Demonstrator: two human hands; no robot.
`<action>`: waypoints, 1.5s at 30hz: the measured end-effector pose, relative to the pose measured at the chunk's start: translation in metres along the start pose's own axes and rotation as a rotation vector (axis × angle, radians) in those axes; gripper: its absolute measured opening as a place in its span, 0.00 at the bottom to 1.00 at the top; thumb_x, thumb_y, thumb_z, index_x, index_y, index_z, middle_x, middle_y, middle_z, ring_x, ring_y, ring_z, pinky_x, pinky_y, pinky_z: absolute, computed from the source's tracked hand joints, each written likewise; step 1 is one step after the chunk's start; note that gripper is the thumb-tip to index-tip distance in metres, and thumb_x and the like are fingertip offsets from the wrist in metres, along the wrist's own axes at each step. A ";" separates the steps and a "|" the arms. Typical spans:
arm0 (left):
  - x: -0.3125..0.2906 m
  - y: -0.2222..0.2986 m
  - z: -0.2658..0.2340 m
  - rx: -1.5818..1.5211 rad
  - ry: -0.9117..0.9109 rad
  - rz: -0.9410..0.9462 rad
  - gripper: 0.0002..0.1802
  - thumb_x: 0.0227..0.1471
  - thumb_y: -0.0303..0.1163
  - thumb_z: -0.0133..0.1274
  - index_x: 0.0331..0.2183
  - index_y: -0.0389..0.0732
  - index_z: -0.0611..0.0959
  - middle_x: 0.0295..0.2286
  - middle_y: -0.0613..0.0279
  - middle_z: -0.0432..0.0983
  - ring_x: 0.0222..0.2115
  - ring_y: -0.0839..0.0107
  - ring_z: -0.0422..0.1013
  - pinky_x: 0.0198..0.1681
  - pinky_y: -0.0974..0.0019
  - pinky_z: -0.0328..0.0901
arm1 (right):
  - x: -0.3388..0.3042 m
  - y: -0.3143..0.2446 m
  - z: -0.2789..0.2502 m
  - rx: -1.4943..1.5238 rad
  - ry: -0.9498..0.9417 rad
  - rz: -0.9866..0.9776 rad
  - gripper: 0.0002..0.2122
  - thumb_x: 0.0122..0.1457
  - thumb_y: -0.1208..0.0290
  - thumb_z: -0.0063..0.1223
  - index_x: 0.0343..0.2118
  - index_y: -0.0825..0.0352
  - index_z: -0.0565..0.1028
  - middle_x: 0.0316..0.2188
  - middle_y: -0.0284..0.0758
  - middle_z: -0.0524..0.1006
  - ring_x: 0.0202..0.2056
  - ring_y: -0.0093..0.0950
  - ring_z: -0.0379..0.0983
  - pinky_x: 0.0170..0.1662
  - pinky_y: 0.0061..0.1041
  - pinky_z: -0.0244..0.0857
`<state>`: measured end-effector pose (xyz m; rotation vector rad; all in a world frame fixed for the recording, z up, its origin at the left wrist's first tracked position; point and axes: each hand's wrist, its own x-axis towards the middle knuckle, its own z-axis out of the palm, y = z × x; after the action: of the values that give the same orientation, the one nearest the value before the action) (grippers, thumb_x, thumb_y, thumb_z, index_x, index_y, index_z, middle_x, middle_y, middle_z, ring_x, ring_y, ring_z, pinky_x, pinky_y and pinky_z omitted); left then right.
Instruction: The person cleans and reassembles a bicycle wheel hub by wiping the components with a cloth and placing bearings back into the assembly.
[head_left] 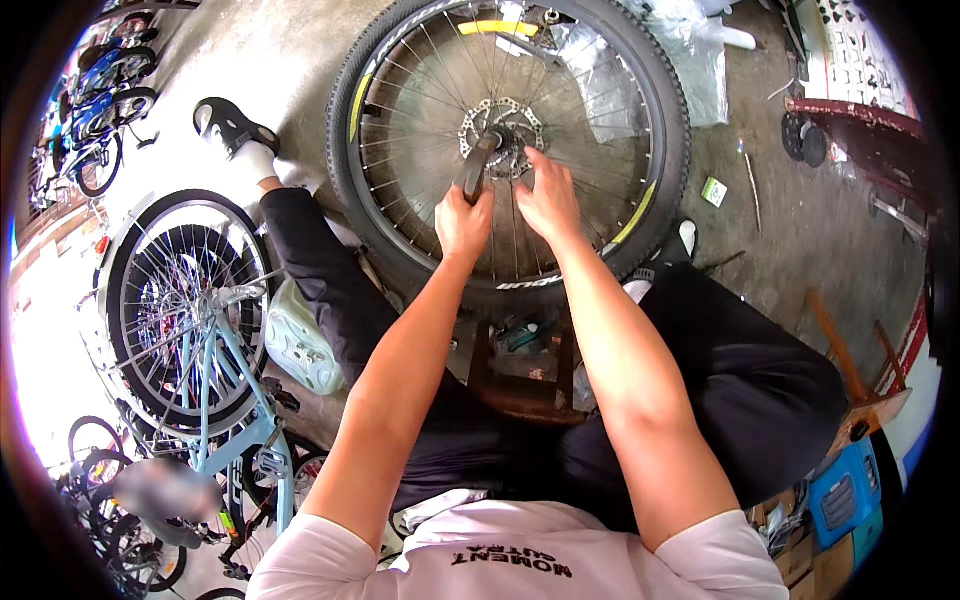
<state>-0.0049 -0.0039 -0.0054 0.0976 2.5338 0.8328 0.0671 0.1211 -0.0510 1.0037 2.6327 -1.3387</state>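
Note:
A bicycle wheel (680,130) with a black knobby tyre lies between my legs. At its middle is a silver disc brake rotor (533,112) around the hub. My left hand (464,224) is closed around a dark wrench-like tool (479,168), whose far end reaches the hub; its exact kind is unclear. My right hand (551,198) is just right of the hub, thumb and index finger apart, with nothing visible in it. The index fingertip is close to the rotor; whether it touches, I cannot tell.
At left stands a light-blue bicycle (205,390) beside a pale green plastic container (300,340). Clear plastic wrapping (690,70) lies beyond the wheel. A small green-and-white box (714,192) and a thin stick (752,190) are on the floor at right. A wooden stool (520,405) is below the wheel.

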 end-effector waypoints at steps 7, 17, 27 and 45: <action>0.004 0.006 -0.002 0.038 -0.003 0.018 0.21 0.47 0.45 0.56 0.29 0.34 0.81 0.24 0.41 0.78 0.30 0.40 0.75 0.38 0.48 0.68 | -0.001 -0.002 0.000 0.009 0.010 0.001 0.28 0.52 0.69 0.58 0.58 0.65 0.67 0.52 0.44 0.73 0.56 0.44 0.64 0.62 0.38 0.57; 0.007 0.005 0.004 0.071 -0.003 -0.058 0.20 0.46 0.45 0.57 0.29 0.35 0.82 0.24 0.42 0.79 0.31 0.41 0.76 0.38 0.49 0.69 | 0.000 -0.006 -0.004 0.008 -0.020 0.050 0.29 0.52 0.68 0.58 0.59 0.65 0.66 0.54 0.43 0.72 0.58 0.43 0.63 0.63 0.38 0.56; 0.008 0.002 -0.003 0.043 -0.005 -0.024 0.21 0.47 0.46 0.57 0.28 0.33 0.81 0.23 0.43 0.79 0.30 0.41 0.75 0.37 0.48 0.68 | -0.001 -0.002 -0.002 0.022 -0.040 0.055 0.30 0.51 0.69 0.59 0.60 0.64 0.66 0.55 0.43 0.71 0.59 0.43 0.62 0.63 0.38 0.56; 0.012 -0.006 0.009 -0.035 0.084 -0.125 0.21 0.46 0.43 0.56 0.25 0.31 0.78 0.23 0.42 0.77 0.30 0.40 0.75 0.38 0.50 0.67 | -0.004 0.000 0.000 -0.010 -0.023 0.072 0.27 0.53 0.68 0.56 0.58 0.63 0.67 0.53 0.42 0.72 0.58 0.43 0.63 0.61 0.39 0.58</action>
<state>-0.0113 -0.0013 -0.0196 -0.1077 2.5719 0.8469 0.0702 0.1185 -0.0495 1.0644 2.5587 -1.3126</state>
